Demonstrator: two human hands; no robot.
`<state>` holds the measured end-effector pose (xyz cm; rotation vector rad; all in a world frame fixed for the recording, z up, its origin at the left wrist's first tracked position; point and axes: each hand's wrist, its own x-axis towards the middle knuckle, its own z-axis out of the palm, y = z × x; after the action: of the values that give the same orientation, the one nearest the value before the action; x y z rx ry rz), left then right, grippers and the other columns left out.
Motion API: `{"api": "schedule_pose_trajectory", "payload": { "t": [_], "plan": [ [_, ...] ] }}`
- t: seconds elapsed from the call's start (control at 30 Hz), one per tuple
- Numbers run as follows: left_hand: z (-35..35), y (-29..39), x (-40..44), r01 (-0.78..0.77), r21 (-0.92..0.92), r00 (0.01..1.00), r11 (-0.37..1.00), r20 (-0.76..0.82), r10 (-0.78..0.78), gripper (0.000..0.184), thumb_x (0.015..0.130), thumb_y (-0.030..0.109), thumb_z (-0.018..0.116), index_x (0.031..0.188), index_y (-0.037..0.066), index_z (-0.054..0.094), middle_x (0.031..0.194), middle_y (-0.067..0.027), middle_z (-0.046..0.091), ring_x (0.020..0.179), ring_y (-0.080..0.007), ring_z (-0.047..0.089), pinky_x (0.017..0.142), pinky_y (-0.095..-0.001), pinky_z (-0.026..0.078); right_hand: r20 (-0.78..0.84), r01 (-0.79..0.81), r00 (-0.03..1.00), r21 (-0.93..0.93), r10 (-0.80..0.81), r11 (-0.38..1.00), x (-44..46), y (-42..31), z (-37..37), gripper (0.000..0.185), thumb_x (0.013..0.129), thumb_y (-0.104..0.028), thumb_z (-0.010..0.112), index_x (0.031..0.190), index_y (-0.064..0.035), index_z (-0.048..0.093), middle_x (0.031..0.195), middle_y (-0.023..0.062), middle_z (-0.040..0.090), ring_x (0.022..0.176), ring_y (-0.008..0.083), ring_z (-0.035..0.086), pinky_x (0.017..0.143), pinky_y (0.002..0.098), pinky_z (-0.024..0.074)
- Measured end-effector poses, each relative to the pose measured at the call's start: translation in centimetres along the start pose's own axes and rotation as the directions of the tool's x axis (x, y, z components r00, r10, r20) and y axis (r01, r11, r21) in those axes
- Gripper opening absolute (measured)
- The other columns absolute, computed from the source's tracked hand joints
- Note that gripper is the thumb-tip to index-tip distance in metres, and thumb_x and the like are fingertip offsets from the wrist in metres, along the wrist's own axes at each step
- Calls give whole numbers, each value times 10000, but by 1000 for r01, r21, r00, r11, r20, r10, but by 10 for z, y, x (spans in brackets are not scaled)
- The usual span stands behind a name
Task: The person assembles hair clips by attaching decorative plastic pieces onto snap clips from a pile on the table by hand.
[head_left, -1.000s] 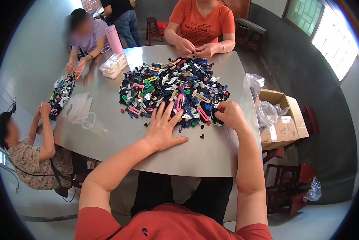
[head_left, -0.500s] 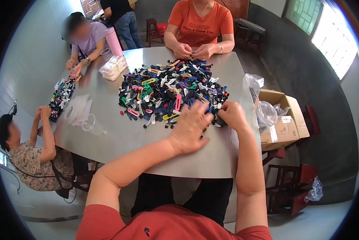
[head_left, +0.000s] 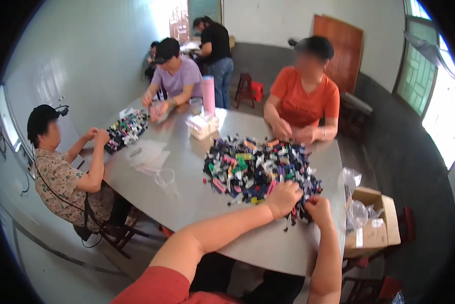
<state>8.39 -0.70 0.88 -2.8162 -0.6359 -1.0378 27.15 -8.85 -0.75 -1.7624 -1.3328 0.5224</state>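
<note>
A broad pile of small coloured plastic clips (head_left: 247,172), many with black ends, covers the middle right of the metal table (head_left: 187,213). At its near right edge, my left hand (head_left: 284,199) rests on the clips, fingers bent and drawn together, their tips partly hidden. Just to the right, my right hand (head_left: 319,210) is closed in a pinch beside the pile; what its fingers hold is too small to make out. A few dark clips lie on the bare metal below and between my hands.
Across the table, a person in orange (head_left: 306,99) handles small pieces. On the left, two people work at a second pile (head_left: 126,130). Packets (head_left: 203,126), a pink bottle (head_left: 208,95), plastic bags (head_left: 146,154) and a clear cup (head_left: 165,176) stand about; a cardboard box (head_left: 374,230) is right.
My view has tilted up and turned left. My left hand, earlier spread and blurred over the near edge, now has its fingers bent on the clips, nearer my right hand, which stays pinched.
</note>
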Motion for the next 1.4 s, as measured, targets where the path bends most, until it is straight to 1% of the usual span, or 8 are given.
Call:
{"api": "schedule_pose_trajectory", "payload": {
  "t": [0.33, 0.47, 0.57, 0.8, 0.87, 0.93, 1.23, 1.4],
  "plan": [
    [-48, -2, -14, 304, -606, 907, 735, -51, -418, 92, 895, 102, 640, 855, 24, 614, 808, -160, 653, 754, -382, 651, 654, -462, 508, -120, 318, 942, 37, -312, 947, -15, -49, -2, 172, 826, -80, 766, 984, -13, 753, 905, 61, 701, 708, 130, 628, 633, 283, 497],
    [-55, 17, -24, 431, -790, 833, 435, 164, -528, 113, 935, 110, 669, 900, 10, 630, 771, -136, 678, 682, -215, 662, 649, -370, 522, -77, 494, 869, 126, -488, 860, -16, -56, 11, 141, 889, -55, 715, 1022, -27, 752, 899, 77, 702, 687, 148, 642, 637, 291, 518],
    [-47, 17, -30, 431, -775, 833, 463, 145, -533, 113, 941, 104, 661, 909, 0, 627, 762, -131, 672, 677, -195, 645, 648, -366, 520, 216, 58, 967, 325, -134, 944, -24, -55, 14, 122, 956, -92, 681, 993, 5, 744, 732, 19, 657, 692, 88, 620, 608, 259, 501],
    [-86, 18, -15, 438, -632, 852, 640, 64, -520, 124, 921, 99, 695, 1012, 25, 653, 819, -51, 650, 710, -120, 601, 669, -295, 512, 333, -41, 937, 400, -103, 916, -26, -61, 10, 159, 943, -87, 689, 1073, 0, 719, 773, -29, 643, 671, 52, 561, 593, 230, 470],
    [-160, 28, 15, 140, -985, 873, 99, 76, -482, 98, 948, 106, 682, 1036, 78, 651, 873, 8, 603, 744, -108, 587, 649, -251, 483, 231, -21, 971, 313, -54, 950, -30, -76, 1, 173, 939, -62, 676, 1097, 3, 708, 794, -27, 651, 667, 52, 558, 578, 234, 459],
    [-219, 44, 15, 46, -995, 920, -86, 76, -384, 106, 963, 92, 651, 1068, 102, 635, 878, -4, 601, 781, -112, 585, 685, -234, 471, 176, 27, 980, 361, -96, 932, -31, -71, -2, 176, 939, -56, 671, 1101, 4, 707, 808, -26, 656, 679, 51, 560, 587, 232, 456],
    [-220, 52, -2, 311, -946, 936, -86, 321, -142, 307, 951, 69, 621, 1254, 20, 617, 801, -18, 579, 715, -92, 568, 657, -261, 458, -89, 63, 996, 456, -25, 888, -15, -52, -9, 195, 942, -49, 642, 1118, 18, 696, 899, -13, 687, 738, 41, 569, 640, 213, 460],
    [-115, 43, -24, 510, -755, 849, 413, 518, -101, 282, 964, 64, 583, 1239, 33, 632, 896, -59, 640, 805, -151, 632, 722, -303, 506, -181, 36, 982, 474, 57, 880, -5, -34, -24, 210, 934, -67, 623, 1119, 11, 686, 872, 18, 679, 665, 57, 552, 597, 217, 451]
  ]
}}
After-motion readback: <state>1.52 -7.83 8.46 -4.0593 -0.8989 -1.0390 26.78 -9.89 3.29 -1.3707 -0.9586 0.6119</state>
